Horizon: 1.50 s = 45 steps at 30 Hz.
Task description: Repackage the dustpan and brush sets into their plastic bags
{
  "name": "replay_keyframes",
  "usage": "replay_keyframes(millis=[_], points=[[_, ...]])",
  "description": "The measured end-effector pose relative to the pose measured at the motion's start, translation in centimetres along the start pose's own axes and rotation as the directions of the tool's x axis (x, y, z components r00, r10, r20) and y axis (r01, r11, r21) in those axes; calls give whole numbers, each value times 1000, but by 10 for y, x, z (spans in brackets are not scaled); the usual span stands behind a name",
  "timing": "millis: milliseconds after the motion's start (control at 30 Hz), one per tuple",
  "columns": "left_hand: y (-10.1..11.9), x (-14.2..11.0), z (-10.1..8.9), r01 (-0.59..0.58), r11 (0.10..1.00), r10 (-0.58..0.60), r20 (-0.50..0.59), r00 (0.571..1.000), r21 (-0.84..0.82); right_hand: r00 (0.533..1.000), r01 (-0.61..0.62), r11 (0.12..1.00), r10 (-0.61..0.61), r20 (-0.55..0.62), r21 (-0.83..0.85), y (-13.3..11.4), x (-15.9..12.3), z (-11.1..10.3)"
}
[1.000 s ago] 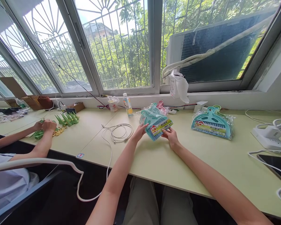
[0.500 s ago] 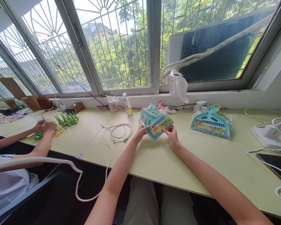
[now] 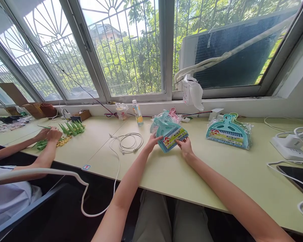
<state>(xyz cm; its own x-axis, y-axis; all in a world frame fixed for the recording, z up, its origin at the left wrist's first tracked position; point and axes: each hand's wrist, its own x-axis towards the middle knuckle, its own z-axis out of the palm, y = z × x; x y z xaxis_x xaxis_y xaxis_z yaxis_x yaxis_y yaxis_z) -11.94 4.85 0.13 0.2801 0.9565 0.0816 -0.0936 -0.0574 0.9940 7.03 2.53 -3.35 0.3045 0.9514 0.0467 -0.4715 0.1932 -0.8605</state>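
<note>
Shifted slightly since the earlier frame, above the tabletop (image 3: 166, 171) between near and far edges, a teal dustpan (image 3: 164, 129) is gripped by partly curled left hand (image 3: 150, 143) and right hand (image 3: 186, 147). Even support is advised; the label's (image 3: 175, 138) small print and rear fingertips cannot be made out.

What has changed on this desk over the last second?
The held blue dustpan pack has shifted slightly right and tilted, its label facing the camera more fully. The left hand and right hand keep hold of it. A green piece now juts leftward from the neighbour's hands. The bottle and right-hand pack stayed put.
</note>
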Motion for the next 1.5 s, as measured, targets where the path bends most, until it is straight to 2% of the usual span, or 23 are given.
replay_keyframes(millis=[100,300,533,700,1000,1167,1500], points=[[-2,1,0,2,1000,-2,13,1000,10,1000,-8,999,8,-10,-33,2,0,0],[-2,1,1,-4,1000,4,-7,1000,25,995,-88,964,73,-68,-251,1,3,-5],[4,1,0,-15,1000,15,-20,1000,-2,990,-133,953,139,5,-272,-4,4,-5],[8,-2,2,7,1000,-7,-37,999,-1,994,-107,964,103,-30,-244,-6,1,-4],[3,-3,4,12,999,-12,17,1000,31,992,70,992,-80,-96,-106,-1,5,-4],[-1,-2,1,-2,997,0,24,1000,75,995,41,996,-48,-90,-77,1,8,-7],[-4,1,-1,10,998,-10,-7,1000,62,999,-4,999,1,-52,-42,0,9,-7]])
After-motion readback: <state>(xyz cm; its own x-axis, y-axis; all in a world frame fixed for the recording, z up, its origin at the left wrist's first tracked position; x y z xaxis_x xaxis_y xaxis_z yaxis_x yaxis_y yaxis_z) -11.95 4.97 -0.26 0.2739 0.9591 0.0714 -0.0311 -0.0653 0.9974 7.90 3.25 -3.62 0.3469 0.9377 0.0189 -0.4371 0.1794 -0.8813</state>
